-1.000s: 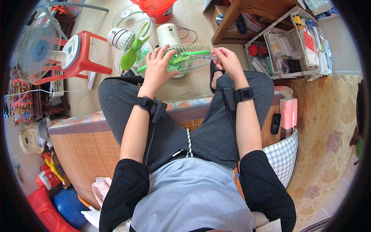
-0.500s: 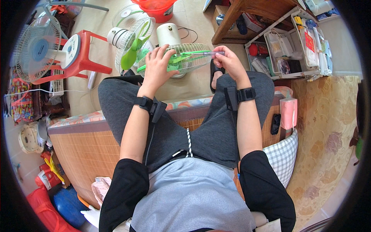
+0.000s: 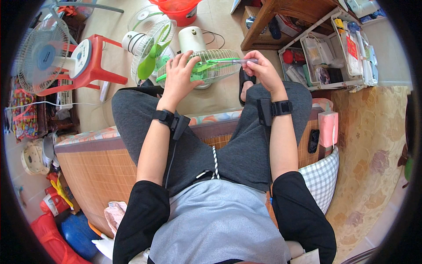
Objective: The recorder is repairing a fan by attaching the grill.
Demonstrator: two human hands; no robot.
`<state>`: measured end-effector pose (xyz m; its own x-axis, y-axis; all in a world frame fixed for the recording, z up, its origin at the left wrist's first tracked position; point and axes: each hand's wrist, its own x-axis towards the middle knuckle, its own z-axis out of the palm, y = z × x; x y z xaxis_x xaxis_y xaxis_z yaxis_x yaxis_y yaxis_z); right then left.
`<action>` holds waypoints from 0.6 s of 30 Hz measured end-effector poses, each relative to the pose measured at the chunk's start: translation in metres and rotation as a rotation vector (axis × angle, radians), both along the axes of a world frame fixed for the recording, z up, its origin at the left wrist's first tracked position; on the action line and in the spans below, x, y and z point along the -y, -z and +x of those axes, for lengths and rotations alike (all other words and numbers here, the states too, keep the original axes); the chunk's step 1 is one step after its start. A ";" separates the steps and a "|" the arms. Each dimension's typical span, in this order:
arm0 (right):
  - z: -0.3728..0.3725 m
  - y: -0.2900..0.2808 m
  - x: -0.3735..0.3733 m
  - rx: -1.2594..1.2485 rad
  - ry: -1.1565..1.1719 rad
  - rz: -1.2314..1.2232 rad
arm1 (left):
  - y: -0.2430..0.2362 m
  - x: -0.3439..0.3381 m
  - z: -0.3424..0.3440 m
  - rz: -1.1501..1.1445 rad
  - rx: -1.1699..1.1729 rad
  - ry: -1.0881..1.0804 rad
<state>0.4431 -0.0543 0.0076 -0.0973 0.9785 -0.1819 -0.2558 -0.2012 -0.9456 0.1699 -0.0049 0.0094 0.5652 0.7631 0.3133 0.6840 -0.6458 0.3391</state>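
In front of my knees is a fan with a pale wire grille (image 3: 228,71) and green parts inside. My left hand (image 3: 179,81) lies on the left side of this grille, its fingers spread. My right hand (image 3: 263,72) pinches the handle of a screwdriver (image 3: 249,61) at the right side of the grille. The screwdriver's shaft points left toward the green parts; where its tip ends is too small to make out. Behind the grille rises a cream motor housing (image 3: 191,38). A second fan with green blades (image 3: 151,59) stands just left of it.
A white fan (image 3: 44,57) rests by a red stool (image 3: 103,61) at the left. Further back are a red bucket (image 3: 180,11) and a loose grille cover (image 3: 141,15). A storage rack (image 3: 323,57) stands at the right. Beneath me is a bamboo mat (image 3: 94,163).
My right hand and the screwdriver have shifted slightly to the right. My left hand stays in place on the grille.
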 end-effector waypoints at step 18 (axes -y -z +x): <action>-0.003 -0.002 -0.001 0.145 -0.042 -0.004 | 0.002 -0.001 -0.001 -0.008 0.013 -0.009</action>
